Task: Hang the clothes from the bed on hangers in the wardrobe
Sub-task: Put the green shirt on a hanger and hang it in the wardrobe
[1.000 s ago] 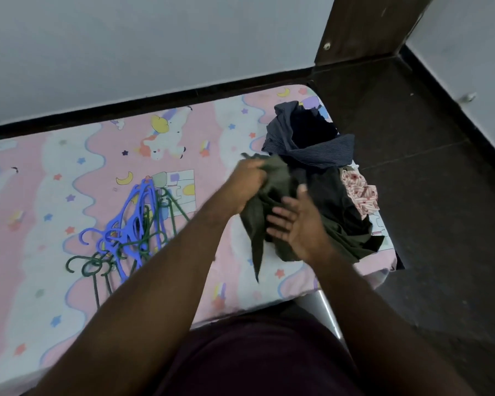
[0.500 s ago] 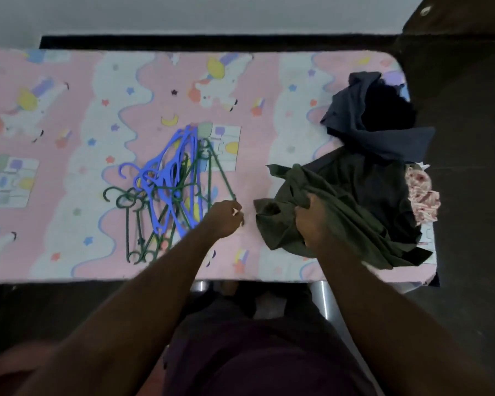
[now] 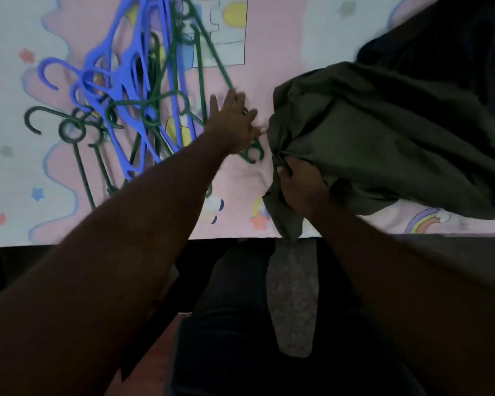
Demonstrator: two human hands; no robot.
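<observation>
The right hand (image 3: pixel 300 181) bunches the shirt (image 3: pixel 383 132) in a tight grip, ready for hanging, while the left hand (image 3: pixel 235 121), fingers spread, presses a green hanger (image 3: pixel 222 68).

Two hands, the left hand (image 3: pixel 232 121) and right hand (image 3: pixel 300 181). One olive-green garment (image 3: pixel 383 132), one dark garment (image 3: pixel 455 38). Several blue hangers (image 3: pixel 109 44) and green hangers (image 3: pixel 83 172), too tangled for an exact count.

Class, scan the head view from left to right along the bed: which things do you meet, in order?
blue and green hangers → left hand → olive-green garment. The right hand gripping that garment overlaps it, so it is omitted.
</observation>
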